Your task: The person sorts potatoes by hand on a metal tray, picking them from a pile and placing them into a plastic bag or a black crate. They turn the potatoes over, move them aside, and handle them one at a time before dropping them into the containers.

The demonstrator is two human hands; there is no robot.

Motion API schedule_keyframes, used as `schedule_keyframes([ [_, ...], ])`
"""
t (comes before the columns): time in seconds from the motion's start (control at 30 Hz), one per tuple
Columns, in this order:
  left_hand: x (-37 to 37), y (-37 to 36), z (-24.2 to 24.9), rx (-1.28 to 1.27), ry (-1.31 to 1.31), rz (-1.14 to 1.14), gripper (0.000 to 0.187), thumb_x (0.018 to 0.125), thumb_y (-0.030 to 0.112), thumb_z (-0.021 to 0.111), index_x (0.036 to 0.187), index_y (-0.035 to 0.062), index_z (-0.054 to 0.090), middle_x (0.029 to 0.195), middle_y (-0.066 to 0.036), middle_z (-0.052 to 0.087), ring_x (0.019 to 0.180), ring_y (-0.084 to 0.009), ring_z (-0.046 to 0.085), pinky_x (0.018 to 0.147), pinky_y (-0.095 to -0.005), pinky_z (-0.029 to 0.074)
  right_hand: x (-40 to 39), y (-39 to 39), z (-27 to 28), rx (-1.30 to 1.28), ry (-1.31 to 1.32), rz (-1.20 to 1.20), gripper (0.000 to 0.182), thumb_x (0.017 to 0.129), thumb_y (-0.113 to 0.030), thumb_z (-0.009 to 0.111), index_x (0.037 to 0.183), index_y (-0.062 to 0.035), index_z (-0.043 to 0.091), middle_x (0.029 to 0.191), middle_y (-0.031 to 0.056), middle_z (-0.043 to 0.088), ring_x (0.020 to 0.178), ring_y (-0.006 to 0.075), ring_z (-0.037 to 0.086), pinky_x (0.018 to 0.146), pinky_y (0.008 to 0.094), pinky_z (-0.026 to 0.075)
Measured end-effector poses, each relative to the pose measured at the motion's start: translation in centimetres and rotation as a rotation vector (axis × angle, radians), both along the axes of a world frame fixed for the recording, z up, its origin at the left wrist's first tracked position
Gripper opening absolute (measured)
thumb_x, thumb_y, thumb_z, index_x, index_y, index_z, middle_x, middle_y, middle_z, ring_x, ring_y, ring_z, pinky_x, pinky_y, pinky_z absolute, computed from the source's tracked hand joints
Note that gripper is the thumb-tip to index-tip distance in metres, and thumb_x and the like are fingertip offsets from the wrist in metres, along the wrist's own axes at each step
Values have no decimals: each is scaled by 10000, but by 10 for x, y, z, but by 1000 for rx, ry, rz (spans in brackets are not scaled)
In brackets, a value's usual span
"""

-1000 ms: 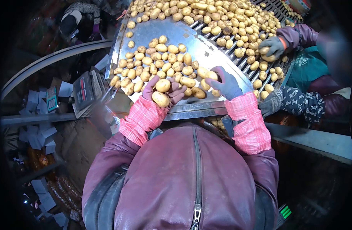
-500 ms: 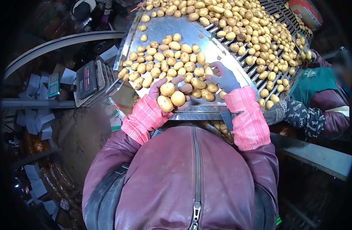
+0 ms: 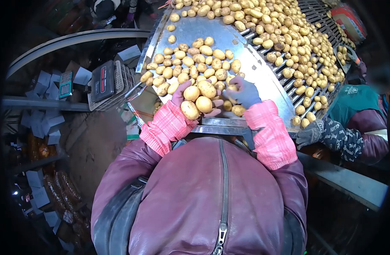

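Observation:
My left hand (image 3: 178, 97), in a purple glove, is turned palm up at the near edge of the metal tray (image 3: 184, 35). It cradles several potatoes (image 3: 204, 104), its fingers curled under and around them. To its right, over the tray's near side, my right hand (image 3: 247, 92) wears a grey-blue glove. Its thumb and fingers close on a potato (image 3: 232, 88), partly covered by the fingers. A loose cluster of potatoes (image 3: 187, 61) lies on the tray just beyond both hands.
A large heap of potatoes (image 3: 284, 38) covers slatted bars (image 3: 288, 91) beyond the tray. At the right, a co-worker's gloved hand (image 3: 310, 134) rests by the bars. A scale (image 3: 103, 83) sits on a crate at left. A metal rail (image 3: 343, 178) runs at lower right.
One more potato now lies in my left hand. My right hand has moved nearer to it and its fingers have closed on a potato. The view has shifted slightly.

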State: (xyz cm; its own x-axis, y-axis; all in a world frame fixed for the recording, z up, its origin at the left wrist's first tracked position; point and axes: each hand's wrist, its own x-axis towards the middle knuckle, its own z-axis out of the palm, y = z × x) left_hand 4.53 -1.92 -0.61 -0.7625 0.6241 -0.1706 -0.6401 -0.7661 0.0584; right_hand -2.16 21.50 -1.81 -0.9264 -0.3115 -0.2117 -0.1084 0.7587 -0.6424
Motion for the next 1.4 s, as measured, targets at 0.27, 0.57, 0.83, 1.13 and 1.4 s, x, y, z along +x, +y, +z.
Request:
schedule_keyframes([
  [0.27, -13, 21, 17, -82, -43, 107, 687, 903, 533, 486, 1370, 30, 452, 1340, -230, 515, 1203, -434, 529, 1009, -614, 424, 33, -13, 68, -568, -195, -236, 358, 829, -177, 729, 1128, -42, 585, 948, 23, 613, 652, 64, 532, 549, 210, 443],
  [0.57, -7, 27, 31, -759, 523, 265, 522, 1002, 439, 364, 1353, 59, 435, 1377, -165, 484, 1230, -353, 522, 985, -571, 472, 43, 110, 51, -111, -32, -486, 384, 886, -283, 638, 1232, -123, 584, 1014, 92, 643, 759, 147, 641, 625, 295, 515],
  [0.83, -1, -3, 45, -670, 366, 289, 503, 996, 422, 410, 1358, 72, 427, 1385, -135, 480, 1209, -342, 544, 983, -560, 486, 43, 82, -4, 494, 85, 16, 457, 772, -397, 699, 1130, -130, 600, 1045, 178, 592, 944, 318, 629, 769, 441, 513],
  [1.13, 7, -52, 13, -227, 3, 420, 650, 915, 569, 444, 1375, 109, 465, 1397, -136, 490, 1230, -391, 519, 907, -647, 477, 54, 61, 42, 298, 20, 100, 478, 727, -366, 689, 1152, -163, 610, 1021, 132, 659, 938, 321, 653, 829, 415, 504],
  [1.4, 20, -61, 26, -291, -36, 557, 574, 940, 501, 451, 1346, 96, 485, 1371, -136, 516, 1229, -371, 524, 927, -603, 491, 27, 13, 23, 665, 1, 355, 445, 829, -418, 607, 1214, -196, 584, 1040, 116, 679, 958, 297, 662, 818, 415, 508],
])
